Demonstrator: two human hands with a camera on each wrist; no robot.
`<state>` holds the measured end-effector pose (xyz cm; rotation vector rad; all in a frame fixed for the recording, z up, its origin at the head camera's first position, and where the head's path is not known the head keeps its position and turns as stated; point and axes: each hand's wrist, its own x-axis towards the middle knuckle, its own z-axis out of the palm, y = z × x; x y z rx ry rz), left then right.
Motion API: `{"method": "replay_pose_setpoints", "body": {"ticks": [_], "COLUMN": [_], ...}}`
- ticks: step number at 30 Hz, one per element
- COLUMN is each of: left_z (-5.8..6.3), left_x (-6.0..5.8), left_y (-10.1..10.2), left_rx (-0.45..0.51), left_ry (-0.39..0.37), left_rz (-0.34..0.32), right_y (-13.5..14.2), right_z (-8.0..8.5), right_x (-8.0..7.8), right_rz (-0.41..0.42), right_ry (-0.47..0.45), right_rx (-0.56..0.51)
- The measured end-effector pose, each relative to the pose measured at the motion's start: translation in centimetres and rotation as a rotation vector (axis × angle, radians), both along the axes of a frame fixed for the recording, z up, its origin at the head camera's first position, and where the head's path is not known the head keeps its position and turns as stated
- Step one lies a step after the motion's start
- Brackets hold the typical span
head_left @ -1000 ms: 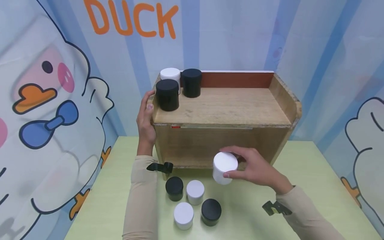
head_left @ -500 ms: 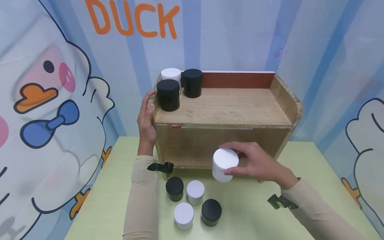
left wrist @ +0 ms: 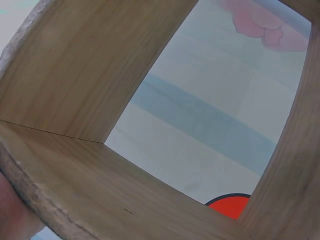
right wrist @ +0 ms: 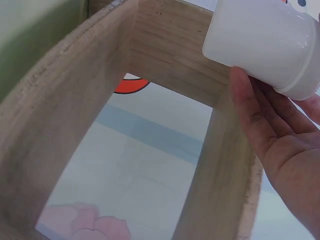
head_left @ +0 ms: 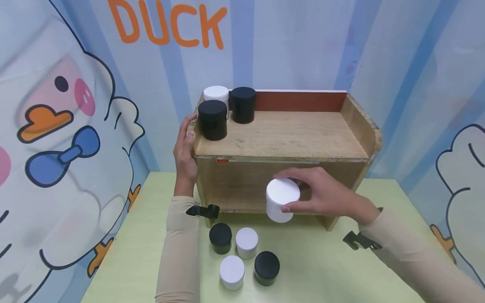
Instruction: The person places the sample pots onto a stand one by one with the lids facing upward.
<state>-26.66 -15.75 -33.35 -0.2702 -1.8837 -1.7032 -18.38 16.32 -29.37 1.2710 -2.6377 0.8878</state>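
White jar (head_left: 278,208), lid up, is pinched by the right hand (head_left: 326,194); left hand (head_left: 185,158) grips the shelf (head_left: 295,136), likely steadying it.

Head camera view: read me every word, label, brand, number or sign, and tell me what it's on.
"DUCK", in orange letters on the striped backdrop.
No other text is legible: none shows on the white jar in the right hand, the other jars or the wooden shelf.
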Motion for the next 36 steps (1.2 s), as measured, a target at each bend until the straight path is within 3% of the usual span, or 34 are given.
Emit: {"method": "replay_pose_setpoints", "body": {"ticks": [14,28,36], "left_z": [0.0,0.2,0.1], "left_x": [0.0,0.0,0.0], "left_y": [0.0,-0.1,0.0], "left_rx": [-0.007,-0.008,-0.007], "left_ry": [0.006,0.002,-0.003], "left_rz": [0.011,0.012,0.004], "right_y": [-1.3,-2.8,-3.7], "right_z": [4.0,6.8,8.3], "right_x": [-0.9,-1.9,-2.9], "right_rz": [0.033,0.028,-0.022], "right_ry": [-0.110,-0.142,-0.101], "right_rx": [0.010,-0.002,-0.041]}}
